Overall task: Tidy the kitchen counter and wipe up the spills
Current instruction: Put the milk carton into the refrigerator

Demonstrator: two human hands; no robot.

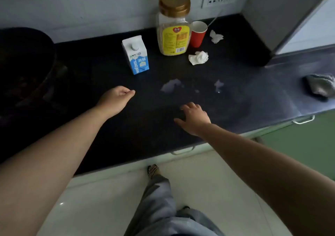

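So both hands were out over the dark counter [101,136], nothing in either. Left hand [116,97] had its fingers loosely curled, thumb tip near the forefinger. Right hand [194,119] was palm down with fingers spread and a bit bent; couldn't tell if it touched the top.

From the right hand, the bigger spill [171,85] sat at about 11 o'clock, a pale puddle stretched roughly 8-to-2. A smaller splash [218,86] was at 1 o'clock. The grey rag [320,87] lay bunched way out at 2-3 o'clock near the counter's right end, its long side running roughly 10-to-4.

Further back: a milk carton [136,56] at 12 o'clock from the left hand, upright, cap on, so no idea what's inside. At its 2 o'clock stood a clear jar [174,32], gold lid on and handle up, with pale grainy stuff inside. A red paper cup [197,34] stood right against the jar at 3 o'clock, white inside, contents unclear. Two crumpled tissues, one [198,57] in front of the cup and one [215,37] beside it. A black pan [23,63] sat far off at 9 o'clock.
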